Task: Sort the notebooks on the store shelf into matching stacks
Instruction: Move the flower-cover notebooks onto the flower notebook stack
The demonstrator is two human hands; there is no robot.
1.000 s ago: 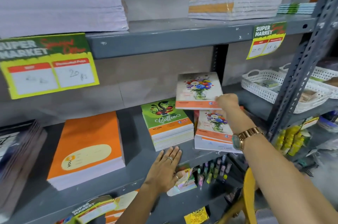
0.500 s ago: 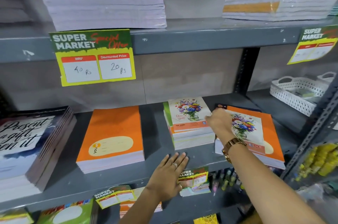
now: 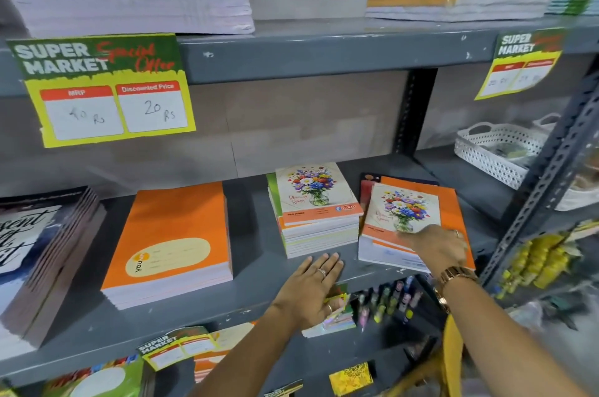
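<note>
On the grey shelf [image 3: 256, 280], my left hand [image 3: 311, 289] lies flat and open, holding nothing. My right hand [image 3: 437, 247] presses the flower notebook [image 3: 402, 211]; I cannot tell if it grips.

- Floral notebook [image 3: 312, 190]: 1 s ago held up in the air by the right hand [image 3: 437, 246]; now lying flat on top of the middle stack [image 3: 321, 234], covering the green "Coffee" cover seen then.
- Right hand: has let go of that notebook and moved right; now rests palm-down on the near edge of the second floral notebook [image 3: 402, 211], atop the right-hand pile near the shelf's front edge.
- Camera has swung left & nearer since 1 s ago; price tag [image 3: 103, 88] now in full view.
</note>
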